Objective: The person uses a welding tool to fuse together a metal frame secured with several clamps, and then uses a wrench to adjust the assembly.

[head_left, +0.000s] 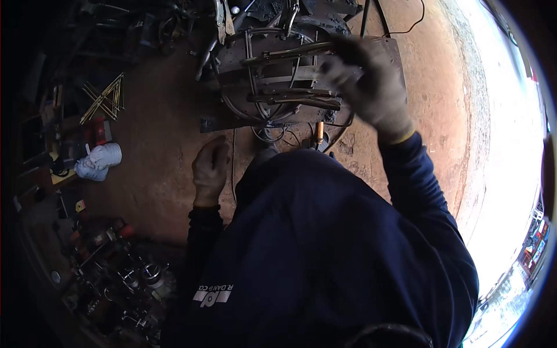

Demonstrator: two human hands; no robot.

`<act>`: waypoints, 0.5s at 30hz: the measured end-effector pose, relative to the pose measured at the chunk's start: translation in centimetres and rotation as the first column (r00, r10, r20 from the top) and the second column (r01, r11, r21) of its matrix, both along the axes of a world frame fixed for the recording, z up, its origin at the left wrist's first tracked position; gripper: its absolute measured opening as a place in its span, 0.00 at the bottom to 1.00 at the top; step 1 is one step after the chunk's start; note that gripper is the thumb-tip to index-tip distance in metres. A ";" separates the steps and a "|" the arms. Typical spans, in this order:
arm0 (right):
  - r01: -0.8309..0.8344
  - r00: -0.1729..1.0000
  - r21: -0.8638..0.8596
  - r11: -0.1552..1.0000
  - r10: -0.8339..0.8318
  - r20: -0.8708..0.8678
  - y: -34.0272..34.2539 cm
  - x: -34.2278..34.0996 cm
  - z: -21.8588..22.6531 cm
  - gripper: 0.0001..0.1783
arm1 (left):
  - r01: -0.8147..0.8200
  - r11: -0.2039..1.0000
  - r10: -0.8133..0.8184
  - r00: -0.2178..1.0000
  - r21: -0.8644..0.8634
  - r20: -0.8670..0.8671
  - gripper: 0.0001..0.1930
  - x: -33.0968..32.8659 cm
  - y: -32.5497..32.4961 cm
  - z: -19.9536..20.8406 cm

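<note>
Reddish workshop floor (156, 203) runs beneath the scene, with daylight glaring at the right and metal machine parts (152, 275) crowding the dim lower left. Ahead of me, a round metal frame (251, 72) sits on a dark metal table (395, 61). My gloved right hand (374, 87), blurred, is raised at the frame's right side, fingers partly bent; whether they grip anything, I cannot tell. My left hand (210, 168) hangs half-curled short of the table's near edge, well apart from the frame, and what its palm may hold is hidden. A careless sweep of my right glove could, I judge, snag the long dark bars (296, 97) projecting toward it and knock the frame askew; a foot caught in the thin cable (234, 156) beside my left hand could trip me. Dull and dark, the frame shows curved rods crossed by straighter ones, glinting along their edges, with a pale clamp-like tool (221, 23) standing at its far left.
</note>
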State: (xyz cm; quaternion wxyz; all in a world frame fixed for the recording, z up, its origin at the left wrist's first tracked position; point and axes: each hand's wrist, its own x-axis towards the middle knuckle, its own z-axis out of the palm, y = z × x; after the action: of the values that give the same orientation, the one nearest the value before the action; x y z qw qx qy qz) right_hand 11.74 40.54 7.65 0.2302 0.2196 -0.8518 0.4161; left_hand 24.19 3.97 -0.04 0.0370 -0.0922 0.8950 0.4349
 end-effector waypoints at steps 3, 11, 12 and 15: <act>-0.018 0.988 0.460 0.888 -0.054 0.144 -4.0 4.5 0.6 0.24 | 0.196 0.937 -0.306 0.861 -0.290 -0.405 0.12 -3.2 2.1 1.3; 0.000 0.949 0.737 0.675 -0.232 0.213 -6.3 4.8 -0.4 0.17 | 0.483 0.851 -0.514 0.684 -0.207 -0.517 0.12 -7.8 1.9 2.3; 0.022 0.970 0.724 0.689 -0.189 0.151 -6.0 4.4 -1.5 0.18 | 0.484 0.852 -0.514 0.702 -0.199 -0.493 0.11 -7.8 1.3 2.3; -0.005 0.959 0.786 0.619 -0.218 0.178 -6.3 3.8 -1.2 0.21 | 0.486 0.856 -0.509 0.733 -0.177 -0.451 0.10 -7.6 -1.0 1.6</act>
State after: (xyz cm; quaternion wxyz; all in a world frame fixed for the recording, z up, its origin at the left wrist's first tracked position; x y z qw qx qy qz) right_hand 15.56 34.25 6.41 0.0248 0.1904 -0.9812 0.0166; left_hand 16.64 2.95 1.55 -0.0742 0.2608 0.8770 0.3968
